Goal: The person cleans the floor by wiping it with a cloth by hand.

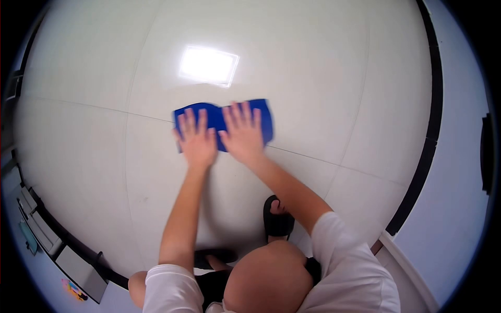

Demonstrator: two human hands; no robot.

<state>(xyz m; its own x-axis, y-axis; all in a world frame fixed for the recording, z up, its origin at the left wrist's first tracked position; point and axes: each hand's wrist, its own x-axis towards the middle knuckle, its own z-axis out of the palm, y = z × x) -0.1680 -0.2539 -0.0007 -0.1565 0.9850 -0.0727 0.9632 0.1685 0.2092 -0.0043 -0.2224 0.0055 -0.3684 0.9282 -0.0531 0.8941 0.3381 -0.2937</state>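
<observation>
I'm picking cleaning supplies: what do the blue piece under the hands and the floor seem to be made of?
Blue cloth: probably soft fabric, perhaps microfibre, with a matt finish; it looks thin, its edge is wavy and it shows no shine, though no weave can be made out.
Floor: likely polished tile, glossy; it mirrors a bright light and has thin joint lines.

A plain, deep-blue cloth (215, 116) lies spread out on the pale tiled floor (78, 62), longer from side to side than from front to back. Its far edge waves, dipping near the middle, and its right end reaches past the right hand (245, 136). The left hand (197, 145) covers much of its left part, and both palms hide most of its near edge. A tile seam meets it on either side.
</observation>
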